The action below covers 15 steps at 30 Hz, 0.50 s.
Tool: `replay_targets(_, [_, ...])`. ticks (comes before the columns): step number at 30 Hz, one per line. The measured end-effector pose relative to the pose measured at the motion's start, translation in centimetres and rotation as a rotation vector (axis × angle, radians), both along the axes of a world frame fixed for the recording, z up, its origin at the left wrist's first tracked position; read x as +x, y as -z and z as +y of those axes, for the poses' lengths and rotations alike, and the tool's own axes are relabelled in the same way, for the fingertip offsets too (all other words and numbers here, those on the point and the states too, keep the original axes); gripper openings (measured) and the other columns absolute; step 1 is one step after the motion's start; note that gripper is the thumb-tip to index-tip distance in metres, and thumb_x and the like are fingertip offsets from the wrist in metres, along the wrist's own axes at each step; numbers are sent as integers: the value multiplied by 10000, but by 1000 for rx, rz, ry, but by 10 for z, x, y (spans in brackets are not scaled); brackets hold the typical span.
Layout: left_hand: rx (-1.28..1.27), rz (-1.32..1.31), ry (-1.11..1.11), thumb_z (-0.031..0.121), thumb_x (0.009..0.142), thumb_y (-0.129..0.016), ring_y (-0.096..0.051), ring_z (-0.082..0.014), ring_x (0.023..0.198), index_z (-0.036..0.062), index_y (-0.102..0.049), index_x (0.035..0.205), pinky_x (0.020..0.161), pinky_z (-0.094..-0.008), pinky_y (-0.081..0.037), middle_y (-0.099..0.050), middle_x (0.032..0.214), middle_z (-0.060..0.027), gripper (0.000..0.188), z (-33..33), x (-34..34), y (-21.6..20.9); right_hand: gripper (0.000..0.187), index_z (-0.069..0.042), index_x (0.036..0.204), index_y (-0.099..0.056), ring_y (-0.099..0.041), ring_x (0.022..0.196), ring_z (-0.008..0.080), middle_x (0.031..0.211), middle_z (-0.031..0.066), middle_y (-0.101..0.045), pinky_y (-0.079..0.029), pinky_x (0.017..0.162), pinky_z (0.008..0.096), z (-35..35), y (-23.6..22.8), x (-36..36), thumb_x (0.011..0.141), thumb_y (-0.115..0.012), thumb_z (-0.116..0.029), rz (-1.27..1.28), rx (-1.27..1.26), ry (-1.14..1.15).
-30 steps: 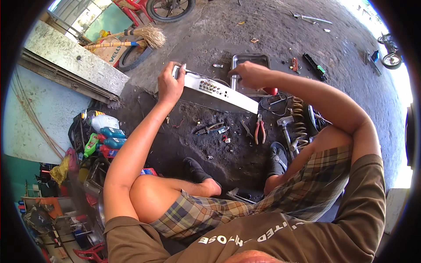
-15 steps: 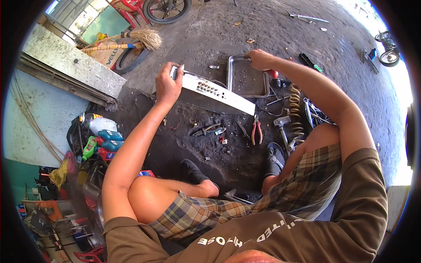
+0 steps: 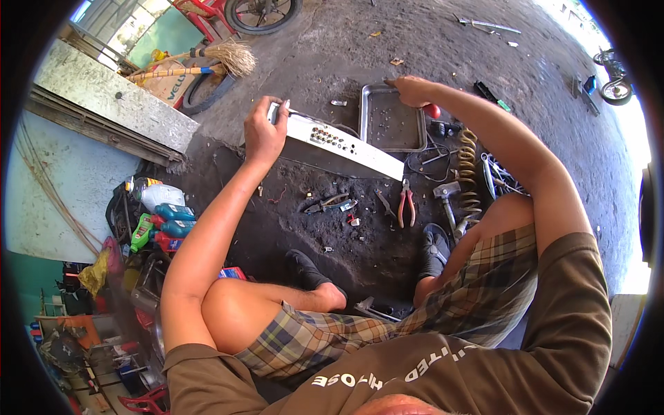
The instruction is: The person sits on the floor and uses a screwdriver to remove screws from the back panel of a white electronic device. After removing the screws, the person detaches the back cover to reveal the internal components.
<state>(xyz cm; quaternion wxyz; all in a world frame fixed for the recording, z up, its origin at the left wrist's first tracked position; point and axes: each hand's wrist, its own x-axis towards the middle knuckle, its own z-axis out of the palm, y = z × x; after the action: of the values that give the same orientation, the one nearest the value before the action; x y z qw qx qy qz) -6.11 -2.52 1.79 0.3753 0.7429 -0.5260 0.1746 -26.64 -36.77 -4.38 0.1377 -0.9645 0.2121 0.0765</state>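
Note:
My left hand (image 3: 265,130) grips the far-left end of an electronic unit's white metal casing (image 3: 370,158), its fingers over the top edge. Rows of small round sockets show on the casing's face. Over the upper right corner of a shallow metal tray (image 3: 361,114), my right hand (image 3: 417,91) is curled, with the index finger reaching toward the tray's far edge. A red handle (image 3: 433,111) sticks out under that hand; the rest of the tool is hidden. Small screws or bits lie scattered in the tray.
Red-handled pliers (image 3: 406,206) and other pliers (image 3: 326,205) lie on the dark ground before me. A hammer (image 3: 446,197) and a coil spring (image 3: 467,166) are at the right. Bottles (image 3: 173,220) stand left, and a straw broom (image 3: 234,59) lies far left.
My right hand has shifted slightly over the tray's corner, its index finger now more stretched out. The casing's right end has risen a touch; my left hand keeps its hold.

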Motion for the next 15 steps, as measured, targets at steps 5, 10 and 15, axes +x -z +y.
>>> replay_targets(5, [1, 11, 6, 245, 1039, -760, -751, -438, 908, 4, -700, 1039, 798, -508, -569, -752, 956, -212, 249, -2, -1, 1, 769, -146, 1650, -525, -740, 1204, 450, 1259, 319, -753, -583, 1017, 517, -5, 8, -3, 890, -583, -41, -57, 17, -128])
replay_targets(10, [-1, 17, 16, 245, 1040, -759, -749, -435, 906, 3, -700, 1040, 802, -506, -566, -751, 952, -212, 249, -1, 0, 1, 474, 16, 1312, -747, -772, 1080, 459, 1156, 314, -779, -613, 934, 505, -16, 21, 1, 859, -644, -81, 22, -84, -110])
replay_targets(15, [-14, 31, 37, 232, 1042, -754, -750, -431, 905, 5, -699, 1038, 798, -502, -562, -751, 944, -206, 233, -8, -1, 5, 184, 44, 941, -800, -803, 817, 351, 1008, 226, -818, -655, 727, 521, -37, 64, -22, 887, -718, -111, 550, -219, -448])
